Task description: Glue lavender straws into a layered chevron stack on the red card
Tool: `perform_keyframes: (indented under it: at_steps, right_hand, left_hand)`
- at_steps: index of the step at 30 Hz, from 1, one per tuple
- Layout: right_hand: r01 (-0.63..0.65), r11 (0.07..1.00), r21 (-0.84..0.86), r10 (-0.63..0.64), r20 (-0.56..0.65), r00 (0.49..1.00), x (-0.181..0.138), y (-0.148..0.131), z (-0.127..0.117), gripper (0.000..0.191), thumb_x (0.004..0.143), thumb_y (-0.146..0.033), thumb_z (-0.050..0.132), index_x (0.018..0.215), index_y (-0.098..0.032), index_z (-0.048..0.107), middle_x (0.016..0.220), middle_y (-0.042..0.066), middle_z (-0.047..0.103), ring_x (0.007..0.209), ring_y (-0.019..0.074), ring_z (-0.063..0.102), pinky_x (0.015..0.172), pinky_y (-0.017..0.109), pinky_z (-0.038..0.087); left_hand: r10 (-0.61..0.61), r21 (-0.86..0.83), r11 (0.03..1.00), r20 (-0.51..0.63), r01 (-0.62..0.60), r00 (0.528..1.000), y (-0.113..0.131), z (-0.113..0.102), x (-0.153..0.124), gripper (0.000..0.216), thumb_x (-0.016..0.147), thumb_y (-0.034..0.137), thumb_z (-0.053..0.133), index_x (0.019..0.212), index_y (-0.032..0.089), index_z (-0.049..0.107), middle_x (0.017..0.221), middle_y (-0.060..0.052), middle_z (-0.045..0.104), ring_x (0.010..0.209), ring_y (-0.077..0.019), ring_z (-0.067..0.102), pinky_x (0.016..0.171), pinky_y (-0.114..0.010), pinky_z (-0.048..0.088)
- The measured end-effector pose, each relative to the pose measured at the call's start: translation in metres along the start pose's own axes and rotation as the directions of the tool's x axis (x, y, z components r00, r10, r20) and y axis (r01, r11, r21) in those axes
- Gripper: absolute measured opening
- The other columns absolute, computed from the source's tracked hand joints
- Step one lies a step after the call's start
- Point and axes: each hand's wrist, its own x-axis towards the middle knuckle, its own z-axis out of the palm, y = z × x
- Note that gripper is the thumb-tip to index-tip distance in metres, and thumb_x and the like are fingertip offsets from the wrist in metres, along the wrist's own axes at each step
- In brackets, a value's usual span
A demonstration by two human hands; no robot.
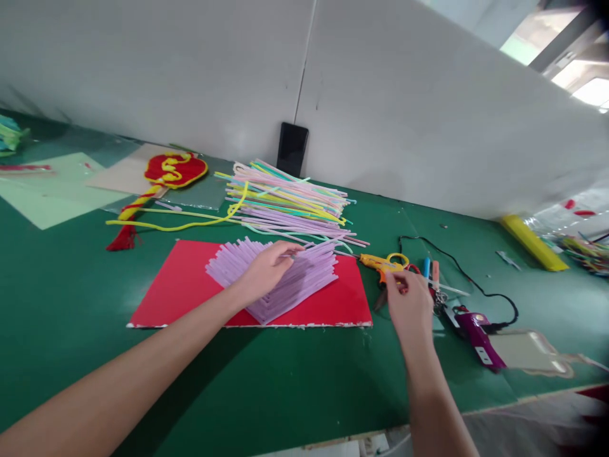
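Purple pipe cleaners [285,289] lie side by side in a V-shaped, leaf-like panel on a red board [176,285]. My left hand [273,263] is over the panel's upper middle, fingers stretched to the right and thumb apart from them. Just right of the board is a yellow hot glue gun [375,261], its nozzle pointing left at the panel's edge. My right hand [412,295] is beside the gun's handle with fingers curled and closed. Whatever is between those fingers, if anything, is hidden.
Behind the board lies a pile of coloured pipe cleaners [290,197], with a phone [292,149] against the wall. A red-and-yellow tasselled ornament [176,170] sits left. Scissors [398,258], a black cord [457,270] and a purple power socket [480,339] are right.
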Motion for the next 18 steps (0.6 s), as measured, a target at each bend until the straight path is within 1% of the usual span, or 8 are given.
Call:
perform_keyframes:
  at_steps: [2, 4, 6, 8, 11, 12, 14, 18]
  right_hand:
    - [0.052, 0.993, 0.105, -0.060, 0.080, 0.995, -0.008, -0.015, 0.009, 0.024, 0.083, -0.040, 0.053, 0.075, -0.019, 0.060, 0.076, 0.006, 0.061, 0.063, 0.0174, 0.055, 0.064, 0.032, 0.046]
    - [0.098, 0.982, 0.164, -0.122, 0.147, 0.982, -0.015, -0.029, 0.020, 0.023, 0.084, -0.039, 0.053, 0.076, -0.019, 0.061, 0.075, 0.005, 0.062, 0.065, 0.0176, 0.056, 0.065, 0.032, 0.047]
    - [0.183, 0.965, 0.186, -0.213, 0.158, 0.964, -0.022, -0.039, 0.031, 0.021, 0.086, -0.036, 0.052, 0.080, -0.019, 0.063, 0.080, 0.006, 0.063, 0.072, 0.0191, 0.058, 0.070, 0.034, 0.048]
    - [0.297, 0.931, 0.215, -0.332, 0.153, 0.931, -0.026, -0.046, 0.039, 0.019, 0.088, -0.032, 0.051, 0.088, -0.020, 0.066, 0.088, 0.008, 0.064, 0.083, 0.0212, 0.059, 0.079, 0.037, 0.048]
    - [0.436, 0.859, 0.268, -0.483, 0.142, 0.864, -0.027, -0.048, 0.044, 0.022, 0.090, -0.024, 0.047, 0.099, -0.020, 0.066, 0.103, 0.010, 0.064, 0.098, 0.0219, 0.057, 0.090, 0.039, 0.045]
    - [0.458, 0.845, 0.277, -0.505, 0.132, 0.853, -0.025, -0.047, 0.044, 0.023, 0.090, -0.023, 0.046, 0.101, -0.021, 0.066, 0.105, 0.010, 0.063, 0.100, 0.0216, 0.057, 0.092, 0.038, 0.044]
    - [0.462, 0.843, 0.277, -0.508, 0.124, 0.853, -0.021, -0.044, 0.043, 0.021, 0.090, -0.024, 0.046, 0.100, -0.021, 0.065, 0.103, 0.009, 0.063, 0.099, 0.0213, 0.057, 0.091, 0.038, 0.045]
    - [0.406, 0.869, 0.282, -0.467, 0.203, 0.860, -0.012, -0.038, 0.046, 0.014, 0.088, -0.030, 0.051, 0.088, -0.020, 0.062, 0.083, 0.005, 0.061, 0.081, 0.0188, 0.057, 0.077, 0.034, 0.047]
  left_hand:
    - [0.044, 0.142, 0.989, 0.002, -0.043, 0.999, 0.003, -0.001, -0.008, 0.031, 0.087, 0.016, 0.039, 0.112, 0.016, 0.058, 0.119, -0.009, 0.060, 0.113, -0.0184, 0.055, 0.100, -0.038, 0.043]
    - [0.093, 0.301, 0.947, 0.080, -0.113, 0.992, 0.006, 0.001, -0.019, 0.034, 0.090, 0.018, 0.039, 0.119, 0.015, 0.055, 0.127, -0.010, 0.056, 0.120, -0.0199, 0.050, 0.106, -0.039, 0.037]
    - [0.107, 0.434, 0.883, 0.188, -0.180, 0.976, 0.010, 0.006, -0.031, 0.039, 0.093, 0.024, 0.038, 0.130, 0.014, 0.049, 0.137, -0.010, 0.049, 0.128, -0.0214, 0.042, 0.110, -0.040, 0.030]
    - [0.082, 0.525, 0.821, 0.282, -0.225, 0.956, 0.014, 0.012, -0.040, 0.047, 0.097, 0.035, 0.035, 0.140, 0.015, 0.038, 0.147, -0.010, 0.038, 0.136, -0.0223, 0.032, 0.113, -0.042, 0.022]
    - [0.031, 0.609, 0.752, 0.348, -0.251, 0.937, 0.018, 0.019, -0.046, 0.057, 0.098, 0.048, 0.030, 0.145, 0.016, 0.030, 0.152, -0.008, 0.025, 0.140, -0.0232, 0.022, 0.115, -0.043, 0.015]
    - [0.020, 0.626, 0.737, 0.357, -0.255, 0.934, 0.018, 0.020, -0.046, 0.059, 0.098, 0.051, 0.029, 0.146, 0.016, 0.029, 0.153, -0.008, 0.023, 0.141, -0.0233, 0.020, 0.115, -0.042, 0.014]
    - [0.008, 0.647, 0.716, 0.367, -0.261, 0.930, 0.018, 0.023, -0.046, 0.062, 0.097, 0.053, 0.027, 0.147, 0.016, 0.026, 0.153, -0.008, 0.021, 0.141, -0.0233, 0.018, 0.115, -0.042, 0.012]
    - [0.025, 0.656, 0.696, 0.386, -0.293, 0.922, 0.014, 0.028, -0.045, 0.064, 0.096, 0.055, 0.028, 0.147, 0.015, 0.025, 0.153, -0.009, 0.020, 0.141, -0.0244, 0.017, 0.114, -0.044, 0.012]
